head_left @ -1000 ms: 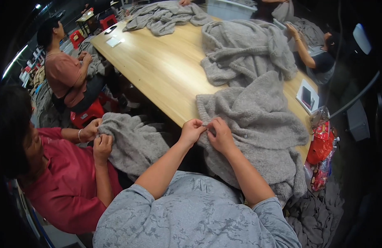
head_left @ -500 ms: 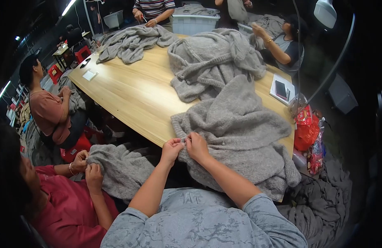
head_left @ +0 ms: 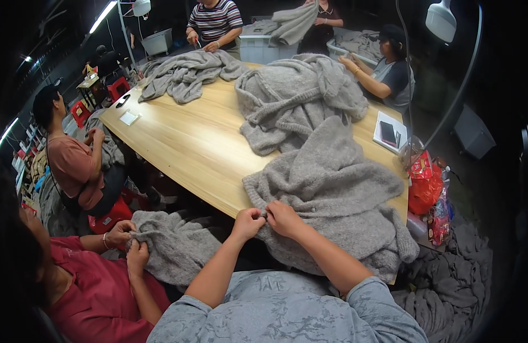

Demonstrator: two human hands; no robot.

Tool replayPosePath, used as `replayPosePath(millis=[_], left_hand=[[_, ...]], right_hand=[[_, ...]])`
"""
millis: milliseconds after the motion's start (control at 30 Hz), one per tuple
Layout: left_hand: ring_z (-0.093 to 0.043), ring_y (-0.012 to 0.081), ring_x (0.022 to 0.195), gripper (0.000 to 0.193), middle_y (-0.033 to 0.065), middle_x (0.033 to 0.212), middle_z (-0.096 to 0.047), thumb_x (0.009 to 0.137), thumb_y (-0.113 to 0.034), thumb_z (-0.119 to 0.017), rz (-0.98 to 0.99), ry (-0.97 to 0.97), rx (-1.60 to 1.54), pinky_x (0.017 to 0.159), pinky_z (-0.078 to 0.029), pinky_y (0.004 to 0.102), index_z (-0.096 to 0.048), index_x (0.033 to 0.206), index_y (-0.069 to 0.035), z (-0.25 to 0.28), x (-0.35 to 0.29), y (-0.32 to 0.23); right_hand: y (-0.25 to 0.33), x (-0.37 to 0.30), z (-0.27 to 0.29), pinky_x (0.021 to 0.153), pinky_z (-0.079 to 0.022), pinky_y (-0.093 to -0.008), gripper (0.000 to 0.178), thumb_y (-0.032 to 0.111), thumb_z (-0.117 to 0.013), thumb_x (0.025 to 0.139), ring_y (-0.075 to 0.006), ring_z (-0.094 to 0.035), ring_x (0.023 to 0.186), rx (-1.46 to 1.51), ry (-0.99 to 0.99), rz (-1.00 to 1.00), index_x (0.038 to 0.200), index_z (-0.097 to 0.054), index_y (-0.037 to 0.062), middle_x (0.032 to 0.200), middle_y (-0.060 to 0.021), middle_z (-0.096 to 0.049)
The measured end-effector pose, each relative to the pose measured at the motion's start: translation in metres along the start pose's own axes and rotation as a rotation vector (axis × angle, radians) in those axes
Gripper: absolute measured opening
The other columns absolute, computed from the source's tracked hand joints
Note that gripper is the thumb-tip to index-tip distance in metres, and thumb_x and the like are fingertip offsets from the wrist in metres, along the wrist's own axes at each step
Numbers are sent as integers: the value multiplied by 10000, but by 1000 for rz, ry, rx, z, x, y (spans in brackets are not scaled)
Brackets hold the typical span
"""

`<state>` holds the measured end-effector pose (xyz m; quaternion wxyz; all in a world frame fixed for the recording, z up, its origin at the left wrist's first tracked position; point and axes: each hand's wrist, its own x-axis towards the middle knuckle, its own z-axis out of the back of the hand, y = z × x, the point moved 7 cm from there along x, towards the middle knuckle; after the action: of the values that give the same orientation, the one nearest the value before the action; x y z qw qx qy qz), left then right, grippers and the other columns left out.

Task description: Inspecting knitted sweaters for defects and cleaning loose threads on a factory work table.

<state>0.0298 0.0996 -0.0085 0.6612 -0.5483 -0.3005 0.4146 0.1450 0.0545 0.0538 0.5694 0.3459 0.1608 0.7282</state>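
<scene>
A grey knitted cardigan [head_left: 338,188] lies bunched over the near right corner of the table, its ribbed edge toward me. A small button shows on its front. My right hand [head_left: 283,219] pinches the garment's near left edge. Just left of it, my left hand [head_left: 248,223] is closed, thumb and fingertips together, close to the same edge. Whatever is between the left fingertips is too small to make out. The fingertips of both hands nearly meet.
More grey knitwear [head_left: 298,91] is heaped on the wooden table [head_left: 184,137]. A phone on a white pad [head_left: 390,132] and red bags [head_left: 425,186] are at the right. Beside me at left, a person in red handles grey knitwear [head_left: 172,243]; others work around the table.
My left fingertips have drawn slightly away from the cardigan's edge, while the right hand stays on it. The view has shifted a little. At the back, a person lifts grey cloth by the bin.
</scene>
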Motion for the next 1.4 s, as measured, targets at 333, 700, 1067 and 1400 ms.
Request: replayPosePath(millis=[333,700,1067,1400], left_hand=[[-524,38,628,61,-11,724,-601,783,28,-641,-37,-63,-242,564,-418,187,-615,804,-23,2,-6,11],[-525,57,590,94,-5,669,-587,728,11,-670,54,-160,-446,536,-422,201,-589,738,-35,5,2,16],[-526,52,637,90,-13,695,-591,781,7,-626,105,-29,-290,594,-440,200,-580,729,-51,5,10,17],[-498,28,627,118,-36,710,-563,784,8,-640,89,117,-243,556,-393,188,-551,798,-69,-1,1,4]], right_hand=[[-36,5,-15,673,-503,-353,139,30,-618,745,-291,-657,744,405,115,-333,871,-629,-29,801,-186,-669],[11,-9,9,772,-453,-417,129,43,-647,768,-354,-535,892,58,-175,-3,853,-558,5,928,-165,-532],[39,-5,5,776,-414,-421,120,72,-628,712,-298,-493,954,-256,1,255,816,-571,51,953,-114,-516],[4,-4,0,762,-424,-450,170,224,-609,799,-324,-529,912,-289,237,-9,817,-598,55,920,-121,-540]])
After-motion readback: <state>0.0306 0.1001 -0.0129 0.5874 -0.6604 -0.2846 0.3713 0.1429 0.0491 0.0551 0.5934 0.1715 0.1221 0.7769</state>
